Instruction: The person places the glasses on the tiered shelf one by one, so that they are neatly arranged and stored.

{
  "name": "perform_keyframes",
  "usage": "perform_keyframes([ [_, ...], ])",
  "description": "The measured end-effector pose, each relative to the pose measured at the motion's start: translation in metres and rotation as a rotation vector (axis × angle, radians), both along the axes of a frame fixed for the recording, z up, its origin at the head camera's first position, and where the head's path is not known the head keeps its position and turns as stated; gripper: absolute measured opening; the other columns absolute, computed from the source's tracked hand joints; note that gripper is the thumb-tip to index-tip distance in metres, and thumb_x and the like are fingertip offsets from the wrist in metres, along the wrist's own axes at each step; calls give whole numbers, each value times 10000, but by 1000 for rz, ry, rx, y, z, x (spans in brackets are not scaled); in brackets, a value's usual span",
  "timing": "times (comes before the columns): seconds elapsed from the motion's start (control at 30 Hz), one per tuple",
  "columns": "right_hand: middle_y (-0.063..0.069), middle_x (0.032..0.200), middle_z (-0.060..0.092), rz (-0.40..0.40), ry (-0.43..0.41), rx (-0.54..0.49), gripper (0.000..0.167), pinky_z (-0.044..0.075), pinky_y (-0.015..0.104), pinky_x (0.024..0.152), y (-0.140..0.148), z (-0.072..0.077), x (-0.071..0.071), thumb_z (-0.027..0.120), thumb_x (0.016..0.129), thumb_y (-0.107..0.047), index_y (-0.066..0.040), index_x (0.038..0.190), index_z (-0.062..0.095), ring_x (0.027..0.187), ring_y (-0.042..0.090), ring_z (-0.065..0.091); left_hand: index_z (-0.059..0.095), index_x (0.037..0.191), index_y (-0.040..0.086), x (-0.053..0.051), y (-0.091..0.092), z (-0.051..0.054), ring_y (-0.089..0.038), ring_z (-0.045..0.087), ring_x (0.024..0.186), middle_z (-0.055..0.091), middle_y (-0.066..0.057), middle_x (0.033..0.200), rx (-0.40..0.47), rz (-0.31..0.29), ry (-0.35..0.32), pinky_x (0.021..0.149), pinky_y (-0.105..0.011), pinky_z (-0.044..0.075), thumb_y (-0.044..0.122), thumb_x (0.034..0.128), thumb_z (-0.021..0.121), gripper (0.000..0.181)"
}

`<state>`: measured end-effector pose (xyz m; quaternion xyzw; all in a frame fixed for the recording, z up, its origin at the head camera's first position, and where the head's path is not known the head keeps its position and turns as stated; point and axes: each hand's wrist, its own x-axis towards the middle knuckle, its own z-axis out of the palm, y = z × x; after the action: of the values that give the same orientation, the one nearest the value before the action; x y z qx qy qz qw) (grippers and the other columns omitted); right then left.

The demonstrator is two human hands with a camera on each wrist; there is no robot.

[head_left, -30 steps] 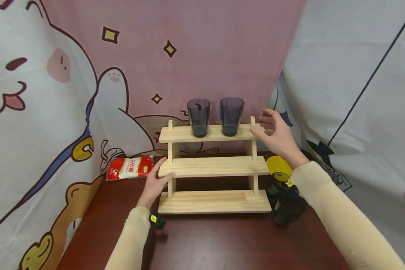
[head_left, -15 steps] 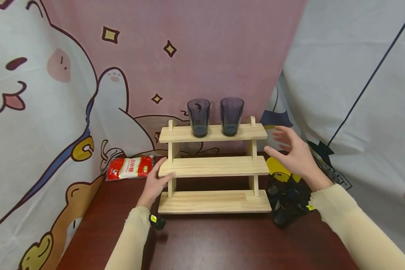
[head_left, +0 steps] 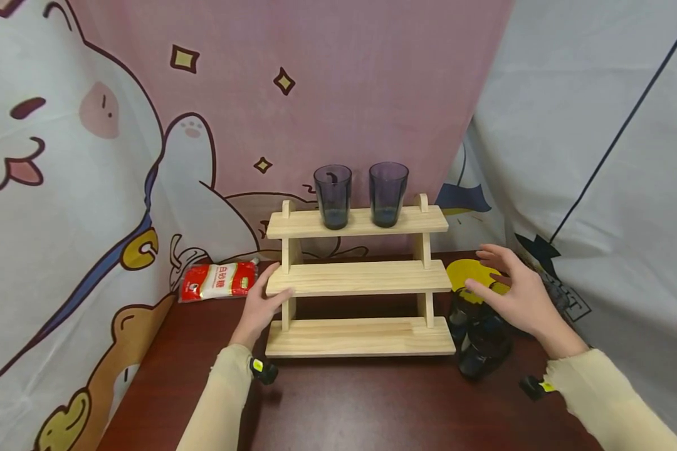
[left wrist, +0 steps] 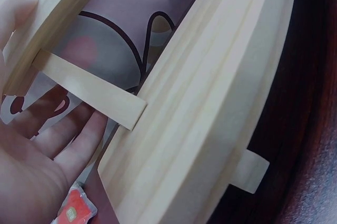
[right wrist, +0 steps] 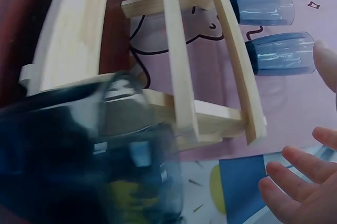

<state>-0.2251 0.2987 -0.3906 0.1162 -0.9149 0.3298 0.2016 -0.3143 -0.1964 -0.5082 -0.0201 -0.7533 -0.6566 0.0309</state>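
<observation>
My left hand holds the left end of the middle board of a three-step wooden display rack. In the left wrist view the thumb lies on the board, with the fingers behind the upright. On the top step stand two purple-blue drinking glasses, a left glass and a right glass, both upright. My right hand hovers with parted fingers above more dark glasses right of the rack, holding nothing. One such glass looms blurred in the right wrist view; their exact number is unclear.
A red and white packet lies left of the rack on the dark red-brown table. Behind the dark glasses is a yellow round item, partly covered. Printed cloth hangs close behind the table and along both sides.
My right hand has moved away from the top step's right end, down and to the right, over the dark glasses. The left hand and the rack have stayed in place.
</observation>
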Motion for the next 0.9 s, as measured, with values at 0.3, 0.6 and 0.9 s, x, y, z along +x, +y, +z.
perform_keyframes([
  [0.3,272,1395,598,-48,-30,32,809,504,669,934,12,-29,23,881,881,-273,-50,1531,452,1196,461,593,498,1547,360,1,0,-1,-320,634,1131,492,-76,1528,22,6,-1,933,-572,571,203,919,844,734],
  [0.6,241,1335,634,-64,-49,27,775,552,480,889,19,-56,41,880,882,-312,-32,1495,497,1184,426,611,500,1550,361,2,-2,-1,-321,643,1107,498,-65,1528,13,14,1,920,-551,584,215,916,848,737],
  [0.9,221,1288,649,-92,-61,65,824,535,613,873,20,-69,55,905,847,-362,-14,1478,505,1142,409,623,475,1579,316,0,0,1,-292,641,1106,468,-79,1557,8,-1,-4,920,-515,586,199,926,834,754],
])
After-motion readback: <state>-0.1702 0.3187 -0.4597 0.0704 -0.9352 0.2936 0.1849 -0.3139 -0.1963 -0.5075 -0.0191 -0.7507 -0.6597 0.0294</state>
